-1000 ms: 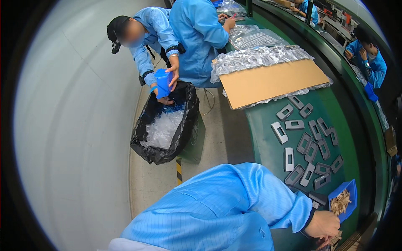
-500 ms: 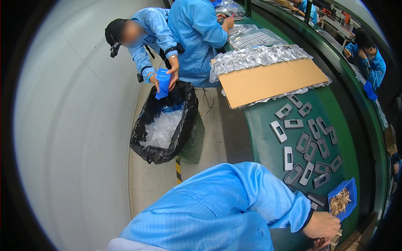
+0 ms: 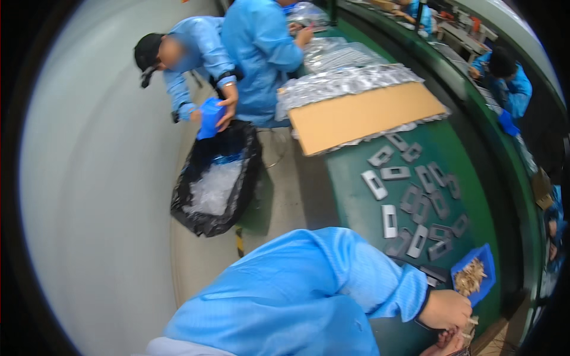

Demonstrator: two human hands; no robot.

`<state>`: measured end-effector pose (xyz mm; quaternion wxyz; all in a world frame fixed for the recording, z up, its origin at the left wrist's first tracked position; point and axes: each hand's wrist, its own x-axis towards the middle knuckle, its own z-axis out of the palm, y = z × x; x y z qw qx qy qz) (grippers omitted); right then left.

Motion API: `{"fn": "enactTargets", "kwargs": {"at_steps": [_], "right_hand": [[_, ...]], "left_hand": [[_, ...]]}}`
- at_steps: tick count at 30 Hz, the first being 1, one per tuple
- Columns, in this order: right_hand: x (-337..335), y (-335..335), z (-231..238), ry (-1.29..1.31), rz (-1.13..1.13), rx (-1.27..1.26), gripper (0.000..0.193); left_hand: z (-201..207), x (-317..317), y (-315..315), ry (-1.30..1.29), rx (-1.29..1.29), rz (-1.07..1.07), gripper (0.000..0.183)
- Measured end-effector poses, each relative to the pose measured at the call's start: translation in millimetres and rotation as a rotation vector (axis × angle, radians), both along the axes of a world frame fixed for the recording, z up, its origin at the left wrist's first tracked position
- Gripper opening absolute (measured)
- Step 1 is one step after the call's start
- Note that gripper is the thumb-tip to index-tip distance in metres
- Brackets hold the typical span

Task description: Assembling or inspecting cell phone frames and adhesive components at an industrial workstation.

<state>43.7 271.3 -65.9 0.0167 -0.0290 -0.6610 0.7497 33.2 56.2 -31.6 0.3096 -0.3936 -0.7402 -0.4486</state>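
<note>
My left hand (image 3: 446, 308), in a blue sleeve, reaches across to the lower right with its fingers curled closed. Just below it is my right hand (image 3: 452, 342), only partly in view, its fingers bent close to the left one's. Small pale tan pieces (image 3: 472, 321) show at the fingertips; what exactly each hand grips is hidden. Beside my left hand stands a blue bin (image 3: 488, 279) holding many pale tan scraps (image 3: 469, 276). Several grey frame-shaped plastic housings (image 3: 389, 221) with rectangular openings lie on the green table (image 3: 350, 196).
A cardboard sheet (image 3: 368, 117) rests on silvery wrapped packs (image 3: 350, 83) farther up the table. At left, a co-worker holds a blue container (image 3: 210, 118) over a black-bagged trash bin (image 3: 252, 160) with clear plastic inside. Another blue-clad person (image 3: 261, 53) stands behind.
The whole view has shifted, so the scene sits farther left. More of my right hand shows below the left. The co-worker's blue container has turned over the trash bin.
</note>
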Motion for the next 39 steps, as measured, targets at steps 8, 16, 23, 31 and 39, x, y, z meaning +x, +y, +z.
{"fn": "enactTargets", "kwargs": {"at_steps": [8,16,23,31,39], "right_hand": [[20.6,-47.1,40.4,0.122,-0.013,0.027,0.01],[7.2,-42.5,39.1,0.067,0.085,-0.107,0.011],[13.5,-37.3,43.7,0.039,0.129,-0.076,0.012],[16.8,-42.6,46.4,0.083,0.178,-0.055,0.008],[22.0,-44.4,53.3,0.034,0.176,0.164,0.017]], "left_hand": [[22.8,-8.7,-53.1,0.05,-0.013,0.291,0.017],[19.6,-24.5,-46.9,-0.137,-0.098,0.381,0.026],[32.9,-5.5,-33.8,-0.135,-0.079,0.097,0.021],[23.9,1.2,-22.3,-0.198,-0.043,0.051,0.018],[26.5,8.6,-26.0,-0.48,0.072,-0.074,0.012]]}}
